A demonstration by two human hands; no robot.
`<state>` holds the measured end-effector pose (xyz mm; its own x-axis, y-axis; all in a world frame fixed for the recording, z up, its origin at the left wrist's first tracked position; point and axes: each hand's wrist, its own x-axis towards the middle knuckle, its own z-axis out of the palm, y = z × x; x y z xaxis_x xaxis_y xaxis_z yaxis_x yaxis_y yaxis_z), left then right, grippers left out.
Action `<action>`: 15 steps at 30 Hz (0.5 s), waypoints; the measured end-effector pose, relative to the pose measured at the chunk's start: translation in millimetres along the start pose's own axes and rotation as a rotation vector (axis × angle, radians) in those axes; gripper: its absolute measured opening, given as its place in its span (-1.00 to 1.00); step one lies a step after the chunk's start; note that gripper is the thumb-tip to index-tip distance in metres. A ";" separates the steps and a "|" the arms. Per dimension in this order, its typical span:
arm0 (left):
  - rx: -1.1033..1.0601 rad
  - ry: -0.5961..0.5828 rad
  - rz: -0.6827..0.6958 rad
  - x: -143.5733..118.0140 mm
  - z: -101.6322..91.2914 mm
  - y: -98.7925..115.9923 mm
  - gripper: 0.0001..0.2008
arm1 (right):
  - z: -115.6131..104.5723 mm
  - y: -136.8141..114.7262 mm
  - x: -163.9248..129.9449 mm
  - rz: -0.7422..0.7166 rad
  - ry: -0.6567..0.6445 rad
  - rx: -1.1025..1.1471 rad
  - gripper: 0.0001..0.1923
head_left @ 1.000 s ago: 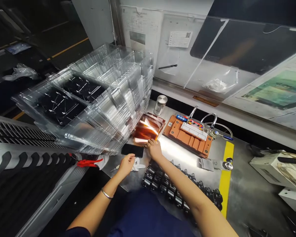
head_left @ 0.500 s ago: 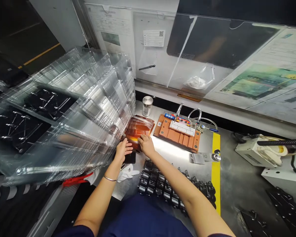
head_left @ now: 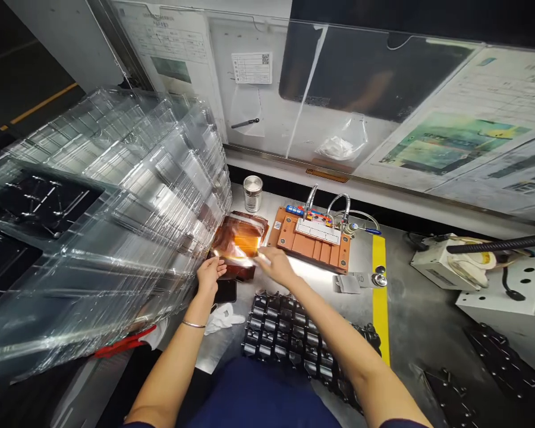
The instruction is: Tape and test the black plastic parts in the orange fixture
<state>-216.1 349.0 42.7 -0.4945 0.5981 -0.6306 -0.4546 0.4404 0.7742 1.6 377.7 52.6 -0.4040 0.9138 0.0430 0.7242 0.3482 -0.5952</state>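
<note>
Both hands pinch the near edge of a shiny, see-through amber film sheet (head_left: 232, 239), which bends and reflects bright light. My left hand (head_left: 211, 273) is closed on its near left corner, with a metal bangle on the wrist. At the right corner, my right hand (head_left: 276, 266) has its fingers pressed together on the film. More brown film (head_left: 245, 273) shows under the raised edge. Just to the right stands an orange-brown fixture block (head_left: 312, 249) with a white perforated strip (head_left: 318, 230) on top.
Stacked clear plastic trays (head_left: 160, 196) rise at the left. Rows of black parts (head_left: 285, 336) lie in front of me. A lidded glass jar (head_left: 252, 193) stands behind the film, white gloves (head_left: 225, 318) lie near my left wrist, and a white machine (head_left: 459, 267) is at right.
The film's near edge has come up and now bows between my hands. My right hand has moved to the film's right corner; my left has closed on its left corner. The view has shifted.
</note>
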 end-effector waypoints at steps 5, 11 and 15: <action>0.010 0.007 0.050 -0.3 -6.5 -8.2 -0.90 | -121.1 101.3 -32.1 0.677 0.345 -0.258 -0.59; 0.010 0.006 0.083 -1.8 -9.2 -12.3 -0.69 | -193.5 196.7 -49.0 0.848 0.085 -0.511 -0.47; -0.034 -0.020 0.101 -1.0 -4.0 -8.5 -0.68 | -194.5 213.8 -43.6 0.933 -0.117 -0.556 -0.50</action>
<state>-214.7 341.9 36.5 -0.5242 0.6515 -0.5484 -0.4288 0.3544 0.8310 282.8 452.9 79.5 0.4060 0.8520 -0.3306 0.9124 -0.3987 0.0931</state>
